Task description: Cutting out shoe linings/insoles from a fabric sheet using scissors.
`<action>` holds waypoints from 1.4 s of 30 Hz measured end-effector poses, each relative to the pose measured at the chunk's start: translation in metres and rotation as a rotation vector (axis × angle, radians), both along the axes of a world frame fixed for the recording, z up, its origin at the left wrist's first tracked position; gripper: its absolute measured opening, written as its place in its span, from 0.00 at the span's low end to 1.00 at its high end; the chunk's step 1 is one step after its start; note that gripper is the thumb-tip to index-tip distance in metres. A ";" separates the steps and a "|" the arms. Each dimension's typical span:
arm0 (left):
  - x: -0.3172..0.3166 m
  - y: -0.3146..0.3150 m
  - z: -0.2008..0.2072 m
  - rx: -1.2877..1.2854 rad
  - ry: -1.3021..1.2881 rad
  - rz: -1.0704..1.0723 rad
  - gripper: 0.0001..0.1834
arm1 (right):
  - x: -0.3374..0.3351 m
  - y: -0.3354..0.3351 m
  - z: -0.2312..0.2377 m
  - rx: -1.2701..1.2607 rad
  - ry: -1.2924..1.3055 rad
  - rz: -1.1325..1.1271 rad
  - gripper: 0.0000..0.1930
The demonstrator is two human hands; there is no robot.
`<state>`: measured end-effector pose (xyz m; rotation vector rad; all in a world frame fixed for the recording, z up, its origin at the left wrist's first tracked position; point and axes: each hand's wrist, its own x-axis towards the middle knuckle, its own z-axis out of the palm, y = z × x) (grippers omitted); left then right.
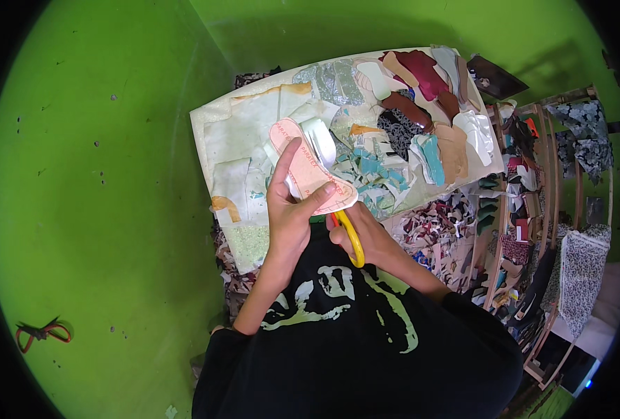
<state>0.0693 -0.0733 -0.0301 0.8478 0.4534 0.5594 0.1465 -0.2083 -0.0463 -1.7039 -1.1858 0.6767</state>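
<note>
I'm seeing red-handled scissors (42, 333) lying alone on the green floor (114, 209) at the lower left of the frame. Moving right, a pale board (215, 133) is sitting across the upper centre, tilted, carrying flat cut pieces: cream and pale green sheets (243, 136) on its left part, a heap of teal and white scraps (372, 174) in the middle, brown, maroon and tan sole-shaped pieces (421, 84) toward its upper right. At centre, the left hand (287, 216) is gripping a pink sole-shaped cutout (311, 167) with red printing on it, thumb on top, fingers wrapped beneath; a white piece (320, 140) is sticking out just behind it. The cutout is being held above the board's lower edge. Just right, the right hand (365, 234) is closed around yellow-handled scissors (352, 237), blades going under the cutout; I cannot tell how far the blades are apart. Further right, wooden racks (554, 174) are holding patterned fabric pieces, black-and-white prints, and more scraps (449, 223) are piling below the board.
</note>
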 end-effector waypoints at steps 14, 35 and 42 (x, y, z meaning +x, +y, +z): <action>-0.006 -0.006 0.005 0.120 0.021 -0.020 0.45 | 0.012 0.004 0.009 -0.012 0.044 0.012 0.35; -0.013 -0.001 0.009 -0.062 -0.059 -0.153 0.48 | 0.035 -0.003 0.025 -0.112 0.209 -0.005 0.28; -0.014 -0.001 0.009 -0.072 -0.048 -0.202 0.48 | 0.030 0.000 0.019 -0.133 0.264 -0.066 0.34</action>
